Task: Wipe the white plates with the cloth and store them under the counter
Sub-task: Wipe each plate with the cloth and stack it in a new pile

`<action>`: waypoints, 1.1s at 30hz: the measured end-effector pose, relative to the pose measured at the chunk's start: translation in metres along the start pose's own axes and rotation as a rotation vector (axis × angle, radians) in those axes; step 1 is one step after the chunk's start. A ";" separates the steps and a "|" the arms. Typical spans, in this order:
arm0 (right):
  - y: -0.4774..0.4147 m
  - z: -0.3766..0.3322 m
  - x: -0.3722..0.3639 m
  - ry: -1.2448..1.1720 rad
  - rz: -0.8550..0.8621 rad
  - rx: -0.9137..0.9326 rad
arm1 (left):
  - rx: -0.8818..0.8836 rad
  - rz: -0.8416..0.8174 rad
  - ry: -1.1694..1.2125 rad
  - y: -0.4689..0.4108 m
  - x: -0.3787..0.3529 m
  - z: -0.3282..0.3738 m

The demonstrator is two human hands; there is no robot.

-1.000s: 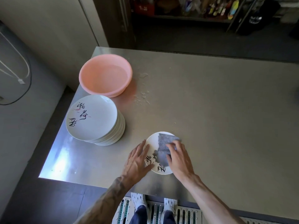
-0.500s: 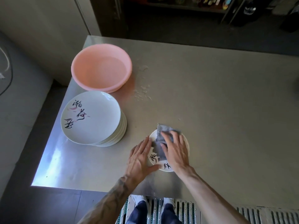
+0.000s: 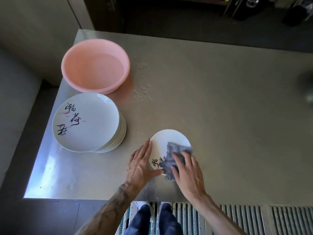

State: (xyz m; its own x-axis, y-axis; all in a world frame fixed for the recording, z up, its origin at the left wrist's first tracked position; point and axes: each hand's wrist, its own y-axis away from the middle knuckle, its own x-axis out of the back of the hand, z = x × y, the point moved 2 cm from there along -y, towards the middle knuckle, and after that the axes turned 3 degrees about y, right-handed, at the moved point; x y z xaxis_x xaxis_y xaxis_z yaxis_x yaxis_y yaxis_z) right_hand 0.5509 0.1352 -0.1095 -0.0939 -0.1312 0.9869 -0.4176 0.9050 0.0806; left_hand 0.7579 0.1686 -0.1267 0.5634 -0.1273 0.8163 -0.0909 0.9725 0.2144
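Cloth [image 3: 171, 160] slid back across plate [image 3: 167, 141] under flat, open-fingered right grip [image 3: 188, 172]; flat left grip [image 3: 138, 165] steadies it, wipe's ongoing.

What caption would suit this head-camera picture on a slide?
Right hand wipes a white plate with a grey cloth; left hand steadies it, beside a plate stack and pink basin.

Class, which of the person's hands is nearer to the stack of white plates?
Left. The left hand lies just right of the stack of white plates, nearer the viewer; the right hand, pressing the cloth, lies farther right.
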 end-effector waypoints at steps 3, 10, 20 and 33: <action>-0.026 0.001 0.005 -0.020 0.036 -0.059 | -0.005 -0.015 0.010 0.001 0.000 0.000; -0.061 -0.039 -0.013 -0.135 -0.026 0.178 | -0.013 -0.021 0.004 0.000 0.002 0.002; -0.047 0.012 0.005 -0.046 0.066 0.051 | 0.014 -0.036 -0.092 0.003 0.009 0.008; -0.005 -0.016 -0.001 -0.143 -0.027 0.005 | -0.002 -0.010 -0.076 0.002 0.010 0.009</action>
State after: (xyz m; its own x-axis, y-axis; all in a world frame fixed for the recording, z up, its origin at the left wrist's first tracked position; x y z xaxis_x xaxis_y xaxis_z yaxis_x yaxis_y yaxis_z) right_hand 0.5679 0.1374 -0.1083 -0.2100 -0.2123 0.9544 -0.4263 0.8983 0.1060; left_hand 0.7559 0.1673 -0.1134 0.5002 -0.1512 0.8526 -0.0841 0.9715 0.2216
